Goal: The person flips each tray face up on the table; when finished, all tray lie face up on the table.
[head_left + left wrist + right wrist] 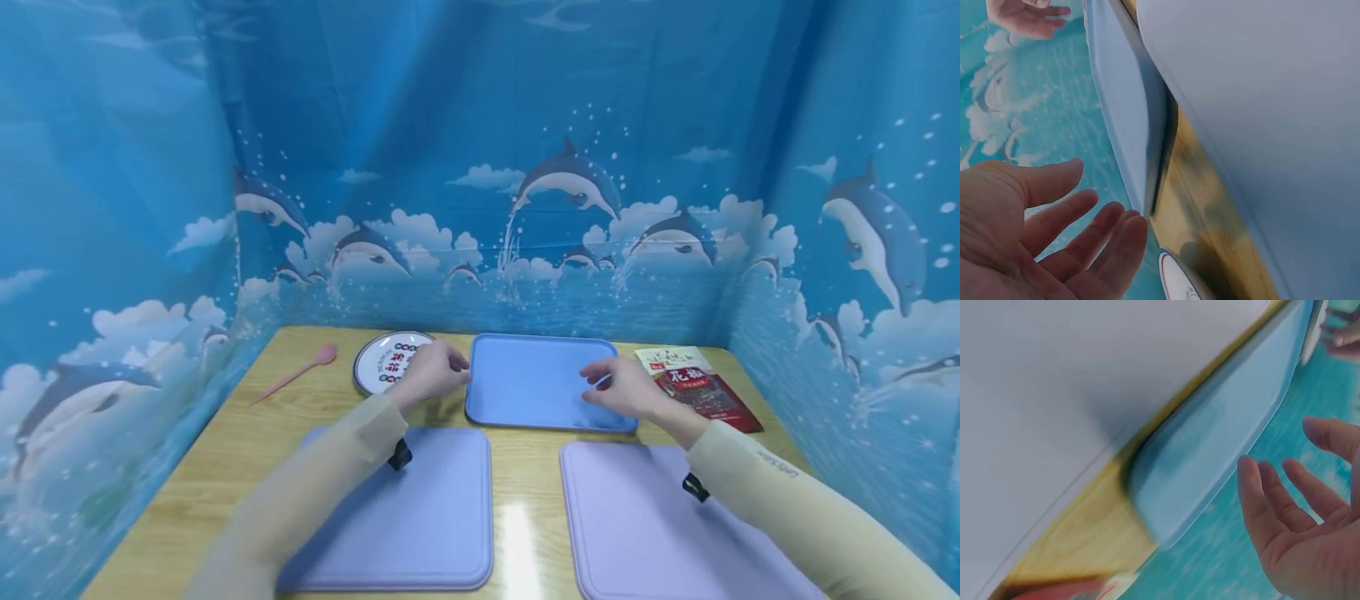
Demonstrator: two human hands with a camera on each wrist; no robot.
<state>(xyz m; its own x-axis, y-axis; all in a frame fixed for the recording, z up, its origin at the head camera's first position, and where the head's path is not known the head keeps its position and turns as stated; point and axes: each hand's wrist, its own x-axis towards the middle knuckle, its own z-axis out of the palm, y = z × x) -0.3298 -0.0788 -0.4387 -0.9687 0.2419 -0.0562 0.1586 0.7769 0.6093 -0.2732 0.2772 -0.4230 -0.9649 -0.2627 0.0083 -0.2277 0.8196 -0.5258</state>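
Note:
A blue rectangular tray (542,383) lies at the back middle of the table, also seen in the left wrist view (1124,100) and the right wrist view (1216,425). The left hand (432,372) hovers by the tray's left edge, over the side of a round white plate (382,361); its fingers are loosely bent with nothing between them (1079,231). Above the tray's right part hangs the right hand (622,387), fingers spread and relaxed, holding nothing (1310,531).
A pink spoon (300,372) lies at the back left. At the back right are a red packet (708,400) and a pale packet (672,358). Two purple-blue mats, left (442,508) and right (637,517), lie nearer. A dolphin-print curtain (465,167) surrounds the table.

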